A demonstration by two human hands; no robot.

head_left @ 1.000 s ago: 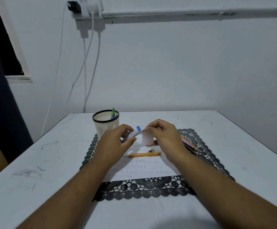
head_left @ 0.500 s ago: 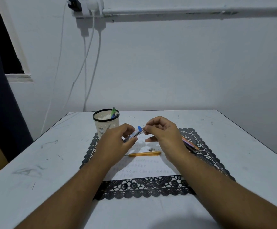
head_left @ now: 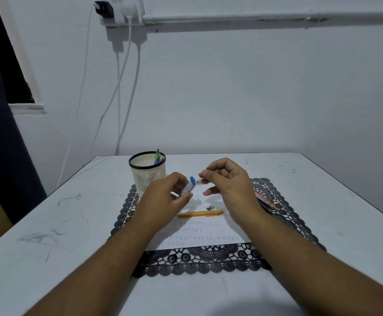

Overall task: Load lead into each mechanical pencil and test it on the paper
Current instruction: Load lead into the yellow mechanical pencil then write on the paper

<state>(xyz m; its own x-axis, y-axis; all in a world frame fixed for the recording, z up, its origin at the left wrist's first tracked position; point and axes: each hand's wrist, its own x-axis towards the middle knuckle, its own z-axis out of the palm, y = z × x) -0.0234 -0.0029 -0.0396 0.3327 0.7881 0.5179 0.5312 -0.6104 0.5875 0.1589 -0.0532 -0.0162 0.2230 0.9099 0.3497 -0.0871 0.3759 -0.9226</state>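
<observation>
Both hands held above the paper, lead tube in the left.

Left hand (head_left: 163, 197) pinches a blue-capped lead tube (head_left: 187, 187); right hand (head_left: 227, 181) pinches something thin at the tube's cap, too small to identify. Below, an orange pencil (head_left: 199, 213) lies on the paper (head_left: 208, 236), on a black mat (head_left: 199, 258); a cup (head_left: 147, 172) stands behind the left hand.
</observation>
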